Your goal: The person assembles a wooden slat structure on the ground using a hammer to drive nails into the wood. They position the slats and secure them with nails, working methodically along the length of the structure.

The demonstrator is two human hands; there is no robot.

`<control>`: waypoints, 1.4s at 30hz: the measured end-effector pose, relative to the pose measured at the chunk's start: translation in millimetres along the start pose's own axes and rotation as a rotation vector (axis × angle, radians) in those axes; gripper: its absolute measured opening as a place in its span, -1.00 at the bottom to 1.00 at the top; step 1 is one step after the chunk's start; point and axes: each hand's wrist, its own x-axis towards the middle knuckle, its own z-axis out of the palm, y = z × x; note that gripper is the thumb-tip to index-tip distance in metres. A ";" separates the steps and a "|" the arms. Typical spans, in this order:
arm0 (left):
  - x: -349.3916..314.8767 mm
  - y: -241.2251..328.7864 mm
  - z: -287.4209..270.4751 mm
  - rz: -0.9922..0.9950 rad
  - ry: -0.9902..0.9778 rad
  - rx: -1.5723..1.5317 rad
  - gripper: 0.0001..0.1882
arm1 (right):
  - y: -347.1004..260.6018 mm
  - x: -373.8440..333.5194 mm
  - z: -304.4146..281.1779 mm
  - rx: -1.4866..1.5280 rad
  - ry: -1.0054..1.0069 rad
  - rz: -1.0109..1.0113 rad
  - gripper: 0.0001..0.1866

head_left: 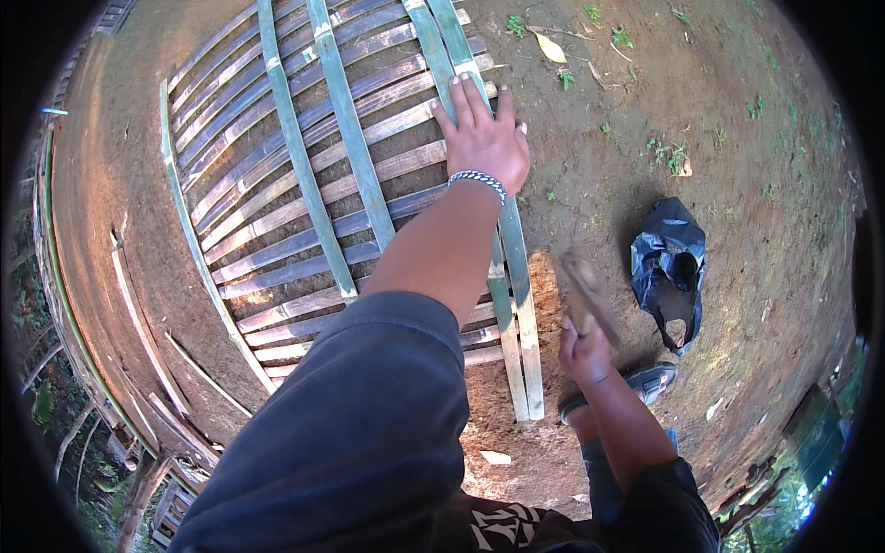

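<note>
Right grip (587,354) clasps a wooden-handled tool (591,297); left grip (487,143) lies flat, unclenched, on bamboo lattice (347,120)

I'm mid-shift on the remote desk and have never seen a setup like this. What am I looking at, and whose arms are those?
No machine here: these are a person's own bare arms, seen from a wide fisheye camera worn on their head, looking down. That lens makes the round black border and bends straight edges.

The left hand, with a chain bracelet at its wrist, lies spread on the right edge of a lattice of bamboo-like slats. The right hand grips a wooden-looking tool, too blurred to identify.

Beneath is bare soil. A black plastic bag lies to the right, loose strips to the left.
</note>
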 end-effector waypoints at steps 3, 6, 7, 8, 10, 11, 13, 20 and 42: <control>-0.9 -2.1 3.4 -0.010 0.023 0.016 -0.34 | -11.2 23.3 0.3 -0.187 -0.364 0.411 -0.54; -1.2 -1.0 5.3 0.000 0.037 0.027 -0.34 | -2.6 1.0 2.7 -0.069 -0.109 0.199 -0.56; -2.4 -1.1 5.8 0.002 0.039 0.032 -0.33 | -2.4 -3.1 3.8 -0.027 -0.039 0.159 -0.57; 1.0 -0.8 5.2 0.001 0.051 0.036 -0.34 | -1.8 6.1 4.8 -0.074 -0.133 0.223 -0.57; -2.5 0.7 6.0 0.005 0.049 0.032 -0.34 | -10.0 19.3 5.0 -0.169 -0.338 0.375 -0.58; -1.5 0.9 5.2 0.003 0.057 0.034 -0.34 | -13.0 19.6 3.3 -0.145 -0.304 0.381 -0.60; -1.2 -0.4 5.4 -0.001 0.071 0.040 -0.33 | -18.5 15.7 1.5 -0.095 -0.237 0.396 -0.61; -0.6 2.3 9.0 -0.011 0.022 0.060 -0.30 | -63.2 3.3 63.9 1.127 0.262 0.669 -0.68; -105.3 -66.3 -23.9 0.167 -0.031 -0.402 -0.24 | -43.1 18.3 84.1 1.105 0.344 0.734 -0.67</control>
